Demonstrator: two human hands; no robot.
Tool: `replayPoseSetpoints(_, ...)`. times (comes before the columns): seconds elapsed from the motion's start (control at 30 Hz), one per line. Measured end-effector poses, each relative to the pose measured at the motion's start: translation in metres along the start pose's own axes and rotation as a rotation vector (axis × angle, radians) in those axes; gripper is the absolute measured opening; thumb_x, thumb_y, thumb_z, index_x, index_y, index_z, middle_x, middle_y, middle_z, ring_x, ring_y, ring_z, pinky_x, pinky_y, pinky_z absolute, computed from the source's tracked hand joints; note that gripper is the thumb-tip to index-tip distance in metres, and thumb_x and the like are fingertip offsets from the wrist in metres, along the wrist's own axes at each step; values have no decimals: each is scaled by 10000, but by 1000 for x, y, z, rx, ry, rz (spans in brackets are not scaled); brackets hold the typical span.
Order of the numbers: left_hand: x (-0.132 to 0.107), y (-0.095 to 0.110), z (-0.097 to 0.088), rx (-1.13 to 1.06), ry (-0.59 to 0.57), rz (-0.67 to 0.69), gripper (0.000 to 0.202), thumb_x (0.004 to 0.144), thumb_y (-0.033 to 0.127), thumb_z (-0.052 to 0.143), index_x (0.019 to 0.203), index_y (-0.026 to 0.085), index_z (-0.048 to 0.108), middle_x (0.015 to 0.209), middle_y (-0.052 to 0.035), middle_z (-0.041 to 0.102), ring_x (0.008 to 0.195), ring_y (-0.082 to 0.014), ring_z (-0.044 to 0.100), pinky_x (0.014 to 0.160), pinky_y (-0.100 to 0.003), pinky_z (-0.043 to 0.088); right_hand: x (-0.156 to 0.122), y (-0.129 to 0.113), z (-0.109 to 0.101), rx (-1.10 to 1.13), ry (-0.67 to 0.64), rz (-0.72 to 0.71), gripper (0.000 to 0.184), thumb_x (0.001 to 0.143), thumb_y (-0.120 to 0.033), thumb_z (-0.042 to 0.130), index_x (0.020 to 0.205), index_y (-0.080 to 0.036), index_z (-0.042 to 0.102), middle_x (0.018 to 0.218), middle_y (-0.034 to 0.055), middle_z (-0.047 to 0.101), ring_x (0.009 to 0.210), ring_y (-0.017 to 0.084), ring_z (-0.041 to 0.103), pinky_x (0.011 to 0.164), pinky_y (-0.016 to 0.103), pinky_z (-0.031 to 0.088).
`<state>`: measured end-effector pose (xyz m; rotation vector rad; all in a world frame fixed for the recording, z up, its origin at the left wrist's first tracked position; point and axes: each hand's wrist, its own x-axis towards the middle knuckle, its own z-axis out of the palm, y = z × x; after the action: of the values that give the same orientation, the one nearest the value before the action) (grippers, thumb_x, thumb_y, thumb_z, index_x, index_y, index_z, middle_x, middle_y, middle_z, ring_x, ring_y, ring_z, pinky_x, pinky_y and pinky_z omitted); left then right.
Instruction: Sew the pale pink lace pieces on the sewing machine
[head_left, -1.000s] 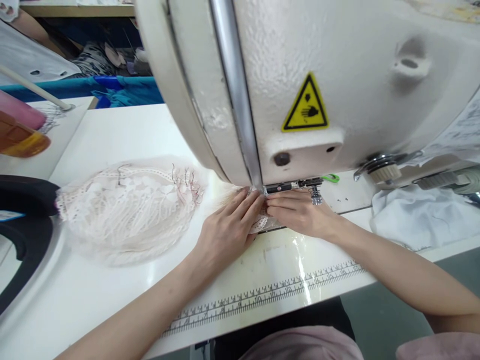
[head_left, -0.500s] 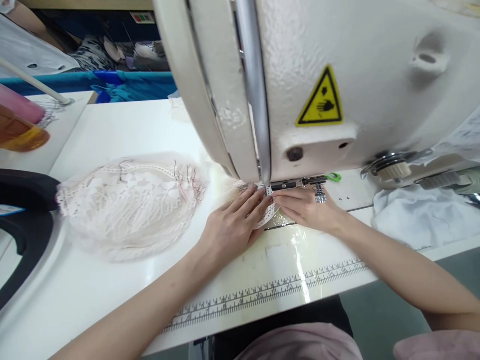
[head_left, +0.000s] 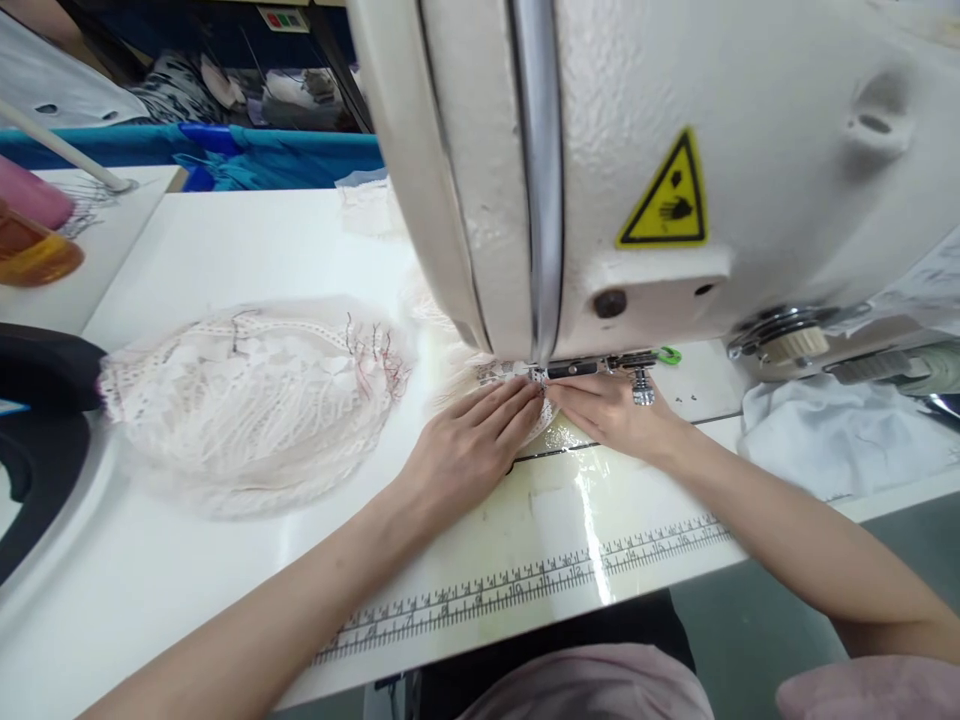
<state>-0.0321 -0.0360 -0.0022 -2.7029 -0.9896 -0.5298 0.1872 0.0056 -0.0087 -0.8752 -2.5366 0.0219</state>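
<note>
My left hand lies flat with its fingers stretched out, pressing on pale lace fabric left of the sewing machine's presser foot. From the other side, my right hand has its fingers closed on a narrow white lace trim. Part of that trim curves out between the two hands; the rest is under my fingers. The sewing machine stands over both hands, and a metal edge guide with a knurled screw sits beside my right fingers. The needle point is hidden.
A gathered heap of lace with loose dark threads lies on the left of the white table. White cloth is at the right. A ruler strip runs along the front edge. Thread cones and a black curved object stand far left.
The camera view has shifted slightly. My left fingers have moved a little closer to the presser foot, and less of the white trim shows between my hands.
</note>
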Motion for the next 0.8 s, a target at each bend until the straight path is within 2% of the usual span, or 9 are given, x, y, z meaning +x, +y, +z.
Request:
replayPoseSetpoints(0.17,1,-1,-4,-4,22,-25,261,912,98,449,1075,85,653,1210,-115,658,1117,-225,634,944,-355,563,-3,-2,6,-34,-10,-80,293,898,-83,477,1082,-238,644,1072,22,694,925,145,629,773,300,502)
replayPoseSetpoints(0.37,1,-4,-6,5,23,-71,284,908,79,414,1055,100,656,1174,-107,681,1098,-223,646,937,-358,568,-1,-17,5,-140,34,-128,281,896,-37,468,1038,-216,630,1109,-1,702,1043,123,614,865,278,478)
replayPoseSetpoints(0.53,3,-3,-7,-19,27,-82,263,904,132,423,1024,120,657,1172,-114,685,1108,-231,644,953,-373,559,4,-24,4,-175,58,-119,240,883,-29,469,943,-192,635,995,-16,723,963,113,635,827,266,487)
replayPoseSetpoints(0.63,3,-3,-6,-42,48,-76,268,886,166,440,1035,93,651,1201,-146,665,1151,-257,617,996,-400,530,7,-25,5,-185,94,-174,240,875,-31,477,860,-203,642,858,-41,717,863,102,635,826,257,495)
replayPoseSetpoints(0.73,2,-4,-5,-61,64,-47,318,887,168,455,1143,71,617,1265,-147,625,1199,-259,582,1039,-412,496,8,-24,6,-196,139,-223,246,878,-41,481,803,-212,642,777,-60,701,794,91,624,879,252,500)
replayPoseSetpoints(0.8,1,-5,-3,-73,53,-39,354,892,172,457,1203,69,591,1270,-138,622,1189,-254,590,1022,-412,511,7,-24,7,-190,149,-223,245,883,-50,483,817,-221,644,806,-64,713,796,89,628,903,256,503)
